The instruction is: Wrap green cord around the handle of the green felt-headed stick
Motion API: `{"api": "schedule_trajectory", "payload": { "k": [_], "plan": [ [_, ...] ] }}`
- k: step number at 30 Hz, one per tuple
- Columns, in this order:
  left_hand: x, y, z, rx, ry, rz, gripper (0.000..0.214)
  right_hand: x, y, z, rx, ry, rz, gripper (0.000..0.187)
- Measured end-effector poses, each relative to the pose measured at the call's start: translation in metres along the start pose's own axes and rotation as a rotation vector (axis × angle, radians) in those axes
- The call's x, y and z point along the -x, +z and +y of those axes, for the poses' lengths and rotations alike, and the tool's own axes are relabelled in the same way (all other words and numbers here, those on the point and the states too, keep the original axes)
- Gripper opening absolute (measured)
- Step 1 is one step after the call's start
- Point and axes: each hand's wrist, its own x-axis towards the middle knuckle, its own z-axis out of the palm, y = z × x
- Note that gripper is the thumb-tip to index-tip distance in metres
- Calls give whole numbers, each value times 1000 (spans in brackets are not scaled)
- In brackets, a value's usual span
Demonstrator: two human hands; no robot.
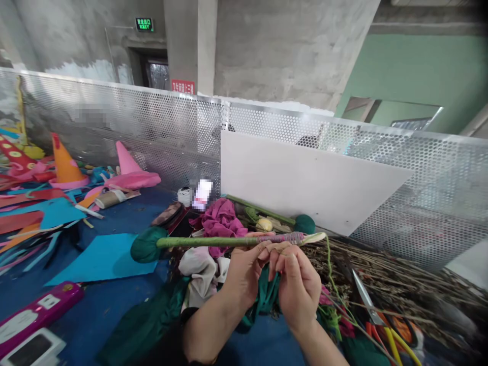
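Observation:
A long stick wrapped in green [206, 242] lies level across the middle, with purple-grey winding near its right end. At its left end is a round dark green cloth-covered ball [147, 244]. My left hand [246, 272] is closed around the stick from below. My right hand [299, 279] is pinched just under the purple-wound part, at the top of a dark green cloth strip [269, 292] that hangs looped between both hands. Its fingertips are partly hidden. From the stick's pale right tip, a light green strand [330, 264] trails down to the right.
Scissors [368, 297] with orange and yellow handles lie right, beside dry stalks [404, 274]. Magenta cloth [223, 221] and white cloth [198, 269] lie behind the hands. Left are a blue sheet [102, 256], a purple device [41, 315] and felt cones [66, 162]. A perforated metal barrier [152, 122] stands behind.

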Motion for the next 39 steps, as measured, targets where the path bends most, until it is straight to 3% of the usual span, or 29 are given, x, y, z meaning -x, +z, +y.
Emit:
{"api": "schedule_trajectory", "payload": {
  "k": [3, 8, 13, 18, 23, 25, 30, 34, 39],
  "plan": [
    [5, 2, 2, 26, -28, -18, 31, 1, 1, -4, -17, -11, 18, 31],
    [9, 8, 10, 76, -93, -68, 31, 9, 10, -9, -121, 42, 242, 29],
    [10, 8, 14, 96, -136, -59, 33, 15, 13, -10, 10, 35, 365, 29],
    [10, 6, 11, 88, -118, -96, 35, 9, 7, -6, 173, 63, 368, 32],
    [7, 0, 6, -16, -135, -132, 22, 0, 8, -7, -99, 531, 387, 38],
    [6, -2, 1, -38, -140, -118, 23, -4, 7, -6, -173, 649, 382, 44],
    [8, -6, -14, -25, -123, -112, 27, -15, -5, -1, -28, 683, 484, 43],
    [7, -6, -16, -45, -113, -91, 27, -20, -13, 3, 45, 776, 451, 37],
    [7, -10, -14, -251, -135, -6, 26, -20, -19, 13, 158, 632, 421, 29]
  ]
}}
